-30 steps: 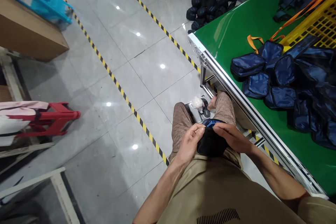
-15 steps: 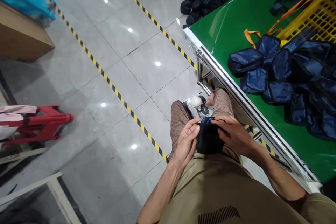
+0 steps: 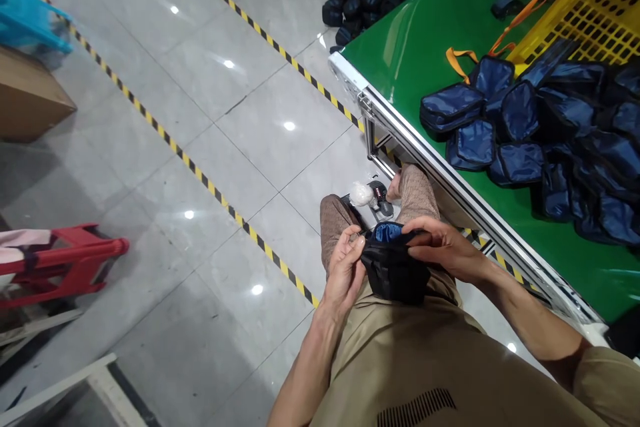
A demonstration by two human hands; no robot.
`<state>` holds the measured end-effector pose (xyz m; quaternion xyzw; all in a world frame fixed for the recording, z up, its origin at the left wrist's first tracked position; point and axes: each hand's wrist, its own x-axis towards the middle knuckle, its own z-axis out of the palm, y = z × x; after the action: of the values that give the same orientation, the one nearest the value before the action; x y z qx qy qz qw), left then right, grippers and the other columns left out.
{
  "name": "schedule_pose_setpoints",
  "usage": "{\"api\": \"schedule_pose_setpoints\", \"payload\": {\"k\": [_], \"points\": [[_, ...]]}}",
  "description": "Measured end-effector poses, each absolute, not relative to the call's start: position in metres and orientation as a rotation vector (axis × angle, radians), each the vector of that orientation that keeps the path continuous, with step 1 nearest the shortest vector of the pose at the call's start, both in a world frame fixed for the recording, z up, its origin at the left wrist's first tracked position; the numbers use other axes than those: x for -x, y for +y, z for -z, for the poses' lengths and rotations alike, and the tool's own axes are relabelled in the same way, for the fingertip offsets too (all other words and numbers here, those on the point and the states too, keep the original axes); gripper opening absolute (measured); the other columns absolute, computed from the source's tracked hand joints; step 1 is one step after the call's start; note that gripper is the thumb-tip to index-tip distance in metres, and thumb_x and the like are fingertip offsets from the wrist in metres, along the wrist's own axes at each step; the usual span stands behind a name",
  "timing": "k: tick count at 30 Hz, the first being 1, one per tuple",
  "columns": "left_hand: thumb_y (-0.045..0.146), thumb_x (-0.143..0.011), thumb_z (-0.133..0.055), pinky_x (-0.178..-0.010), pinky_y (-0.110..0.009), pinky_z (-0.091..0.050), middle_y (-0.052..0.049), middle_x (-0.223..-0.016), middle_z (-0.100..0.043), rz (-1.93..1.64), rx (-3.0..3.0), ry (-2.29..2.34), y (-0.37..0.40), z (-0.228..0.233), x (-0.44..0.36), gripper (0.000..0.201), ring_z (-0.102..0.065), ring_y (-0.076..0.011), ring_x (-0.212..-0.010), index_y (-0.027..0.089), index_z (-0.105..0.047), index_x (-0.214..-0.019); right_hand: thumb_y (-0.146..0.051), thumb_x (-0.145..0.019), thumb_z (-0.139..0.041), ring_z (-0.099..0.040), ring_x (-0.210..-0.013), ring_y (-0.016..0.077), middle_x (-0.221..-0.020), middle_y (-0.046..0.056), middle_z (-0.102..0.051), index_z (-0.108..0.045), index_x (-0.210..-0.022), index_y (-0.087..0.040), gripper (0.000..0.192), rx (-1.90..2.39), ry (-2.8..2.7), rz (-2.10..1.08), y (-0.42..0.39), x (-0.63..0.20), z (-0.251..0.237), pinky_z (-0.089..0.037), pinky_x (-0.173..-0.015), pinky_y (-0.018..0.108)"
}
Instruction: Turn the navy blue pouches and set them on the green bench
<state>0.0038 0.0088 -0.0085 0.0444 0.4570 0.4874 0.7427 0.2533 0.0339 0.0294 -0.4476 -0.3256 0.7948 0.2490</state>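
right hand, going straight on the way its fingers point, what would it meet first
The black pouch, whose rim it is pinching; across the open mouth, the left hand seems next, though depth is unclear.

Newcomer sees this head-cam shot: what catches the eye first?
Probably the bright green tabletop at upper right, with blue pouches heaped beside a yellow basket. Next, the black pouch at lower centre, its open mouth showing blue inside, held by the left hand and right hand. Then the yellow-and-black tape lines slanting across the grey floor.
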Motion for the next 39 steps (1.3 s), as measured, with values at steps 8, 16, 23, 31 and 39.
{"api": "schedule_pose_setpoints", "payload": {"k": [8, 16, 23, 31, 39], "points": [[0.038, -0.082, -0.103, -0.066, -0.019, -0.046, 0.011, -0.073, -0.059, -1.139, -0.219, 1.023, 0.001, -0.004, -0.013, 0.058, -0.055, -0.008, -0.063, 0.026, -0.058, -0.116, -0.058, -0.111, -0.068, -0.063, -0.077, 0.019, -0.087, -0.001, -0.07, -0.066, -0.125, -0.025, 0.036, 1.368, -1.444, -1.793, 0.041, -0.258, -0.031, -0.049, -0.073, 0.032], [0.044, -0.085, -0.101, -0.072, -0.02, -0.048, 0.006, -0.081, -0.064, -1.093, -0.219, 1.004, -0.004, 0.0, -0.029, 0.048, -0.056, -0.0089, -0.07, 0.025, -0.066, -0.112, -0.07, -0.113, -0.055, -0.056, -0.082, 0.0214, -0.086, 0.002, -0.06, -0.064, -0.088, -0.023, 0.054, 1.564, -1.535, -1.547, 0.045, -0.276, -0.008, -0.047, -0.077, 0.035], [0.063, -0.09, -0.093, -0.077, -0.026, -0.049, -0.003, -0.093, -0.073, -0.725, -0.386, 1.031, 0.012, 0.016, -0.016, 0.055, -0.064, -0.0159, -0.083, 0.019, -0.08, -0.12, -0.081, -0.091, -0.084, -0.037, -0.067, 0.0123, -0.077, -0.006, -0.048, -0.058, -0.093, -0.021, 0.066, 1.388, -0.983, -2.129, 0.04, -0.274, -0.006, -0.025, -0.06, 0.026], [0.066, -0.08, -0.097, -0.069, -0.024, -0.033, 0.004, -0.077, -0.056, -0.533, -0.814, 0.999, 0.044, 0.038, -0.009, 0.058, -0.045, -0.0117, -0.07, 0.018, -0.067, -0.092, -0.089, -0.083, -0.085, -0.038, -0.068, 0.0116, -0.074, -0.007, -0.049, -0.057, -0.088, -0.021, 0.074, 1.389, -1.034, -1.943, 0.047, -0.271, 0.028, -0.026, -0.061, 0.026], [0.042, -0.096, -0.07, -0.075, -0.03, -0.035, 0.003, -0.075, -0.051, -0.527, -1.391, 1.239, 0.073, 0.068, -0.039, 0.026, -0.047, -0.0179, -0.073, 0.024, -0.056, -0.082, -0.07, -0.085, -0.084, -0.043, -0.07, 0.0149, -0.077, -0.006, -0.049, -0.053, -0.09, -0.024, 0.056, 1.45, -1.225, -1.8, 0.052, -0.285, 0.067, -0.031, -0.065, 0.027]]}}
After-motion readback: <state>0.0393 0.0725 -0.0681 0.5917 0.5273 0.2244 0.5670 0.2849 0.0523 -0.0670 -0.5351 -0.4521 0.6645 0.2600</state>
